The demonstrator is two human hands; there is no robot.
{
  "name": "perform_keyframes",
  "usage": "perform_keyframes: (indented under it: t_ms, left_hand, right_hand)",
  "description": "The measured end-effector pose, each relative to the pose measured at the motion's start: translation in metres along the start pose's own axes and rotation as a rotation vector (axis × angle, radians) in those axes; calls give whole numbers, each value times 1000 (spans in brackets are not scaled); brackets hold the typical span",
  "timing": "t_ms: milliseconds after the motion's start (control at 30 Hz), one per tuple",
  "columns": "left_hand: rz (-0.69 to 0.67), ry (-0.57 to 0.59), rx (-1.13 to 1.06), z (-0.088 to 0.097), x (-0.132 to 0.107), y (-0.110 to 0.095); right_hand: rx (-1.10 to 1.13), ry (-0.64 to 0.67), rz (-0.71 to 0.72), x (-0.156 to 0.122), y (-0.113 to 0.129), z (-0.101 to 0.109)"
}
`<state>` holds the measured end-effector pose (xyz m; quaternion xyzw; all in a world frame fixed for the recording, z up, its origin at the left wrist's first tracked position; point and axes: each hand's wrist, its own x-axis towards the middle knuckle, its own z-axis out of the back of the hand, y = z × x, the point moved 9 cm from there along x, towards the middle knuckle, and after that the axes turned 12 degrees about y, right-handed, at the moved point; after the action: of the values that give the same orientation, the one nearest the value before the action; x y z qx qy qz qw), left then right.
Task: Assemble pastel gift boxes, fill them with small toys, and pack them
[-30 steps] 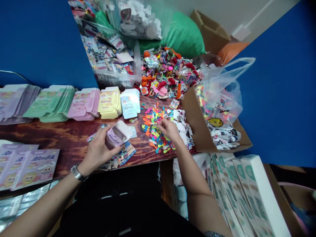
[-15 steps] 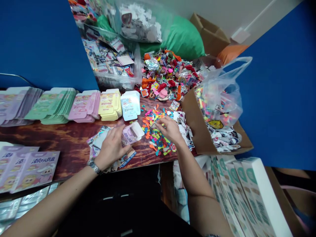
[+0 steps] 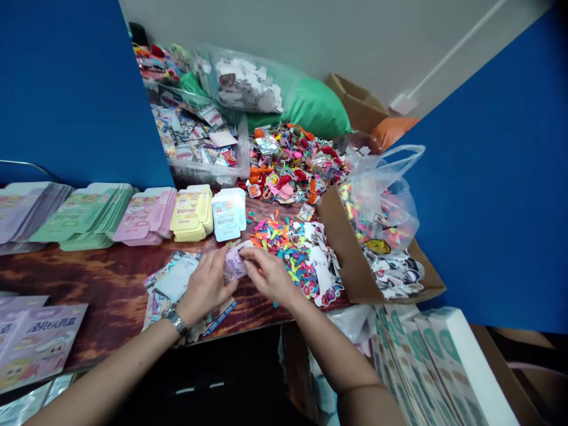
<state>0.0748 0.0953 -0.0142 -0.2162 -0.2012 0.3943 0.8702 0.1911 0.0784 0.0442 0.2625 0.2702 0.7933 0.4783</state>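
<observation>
One head-worn camera looks forward and down across the table (image 3: 110, 272), near enough that the forearms (image 3: 118, 370) reach in from the bottom edge; the hands (image 3: 271, 275) sit below centre, the wall (image 3: 310, 35) at the top.

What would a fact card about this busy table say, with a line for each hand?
Left hand: holding a small purple box
Right hand: fingers at the box's open end; anything pinched is hidden
Left wrist: silver watch
By left hand: loose printed cards
Back row, left to right: purple stack, green stack, pink stack, yellow stack, blue stack
Right side: bright little pieces, white cutouts, cardboard box holding a clear bag
</observation>
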Motion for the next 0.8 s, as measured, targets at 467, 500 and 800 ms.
perform_keyframes:
  t_ms: [467,500,800]
  left_hand:
    - [73,42,-203,17,-4,3]
    - [57,44,-198,17,-4,1]
    - [25,57,-200,15,-4,4]
  right_hand:
    - [-494,-198,-619,80,-186,128]
    - [-514,-185,-652,85,-200,132]
    - [-571,-85,-788,87,-251,160]
